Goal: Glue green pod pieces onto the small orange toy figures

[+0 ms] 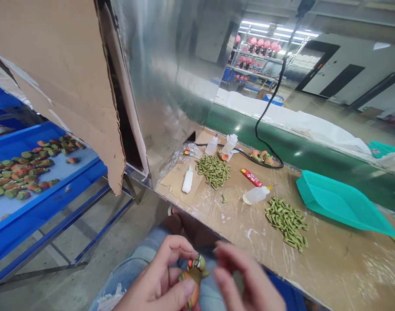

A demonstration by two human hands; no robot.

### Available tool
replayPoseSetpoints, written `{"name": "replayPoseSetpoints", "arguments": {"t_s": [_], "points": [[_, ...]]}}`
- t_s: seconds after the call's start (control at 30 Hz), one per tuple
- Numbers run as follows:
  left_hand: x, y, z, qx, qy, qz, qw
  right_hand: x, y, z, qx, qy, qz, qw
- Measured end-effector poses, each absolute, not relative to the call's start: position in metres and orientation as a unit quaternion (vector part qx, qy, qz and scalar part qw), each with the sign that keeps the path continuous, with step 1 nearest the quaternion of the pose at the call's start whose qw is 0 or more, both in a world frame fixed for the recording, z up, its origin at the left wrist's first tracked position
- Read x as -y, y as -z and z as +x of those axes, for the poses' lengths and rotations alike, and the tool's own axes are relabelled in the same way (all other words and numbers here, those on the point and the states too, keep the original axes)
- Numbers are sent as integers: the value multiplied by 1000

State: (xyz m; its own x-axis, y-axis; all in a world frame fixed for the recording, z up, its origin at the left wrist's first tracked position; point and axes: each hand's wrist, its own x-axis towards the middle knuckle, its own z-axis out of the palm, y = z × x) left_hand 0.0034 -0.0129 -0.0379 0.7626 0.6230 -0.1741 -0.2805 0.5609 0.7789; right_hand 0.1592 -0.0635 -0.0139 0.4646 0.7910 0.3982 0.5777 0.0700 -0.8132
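Note:
My left hand (pixel 158 278) grips a small orange and green toy figure (pixel 194 274) low in the view, over my lap. Beside it on the right, my right hand (pixel 246 280) is blurred, with its fingers spread and near the figure's green top; whether they touch it is unclear. On the cardboard-covered table lie two heaps of small green parts, one (pixel 213 170) near the back and one (pixel 286 222) closer to me on the right.
A glue bottle (pixel 256 195) lies on the table (pixel 330 259) with a red tube (pixel 251 177), more small bottles (pixel 229 144) and a white one (pixel 187 179). A teal tray (pixel 340 203) sits right. A blue tray (pixel 32 207) of orange-green figures stands left. A black cable (pixel 265 114) hangs down.

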Motion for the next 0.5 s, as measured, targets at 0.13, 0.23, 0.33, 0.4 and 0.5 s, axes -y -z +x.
{"name": "replayPoseSetpoints", "arguments": {"t_s": [0.13,0.23,0.33,0.4,0.5], "points": [[12,27,1,-229,-279,431,827,20,31,233,317,-6,-776,546],[13,19,-1,-222,-284,428,829,-15,51,283,301,-9,-813,498],[14,13,-1,-223,-289,384,848,-32,56,298,312,-34,-839,445],[14,10,-1,-226,-297,369,851,-27,49,289,319,-60,-836,443],[13,8,-1,-231,-311,380,840,5,28,262,369,-164,-780,479]]}}
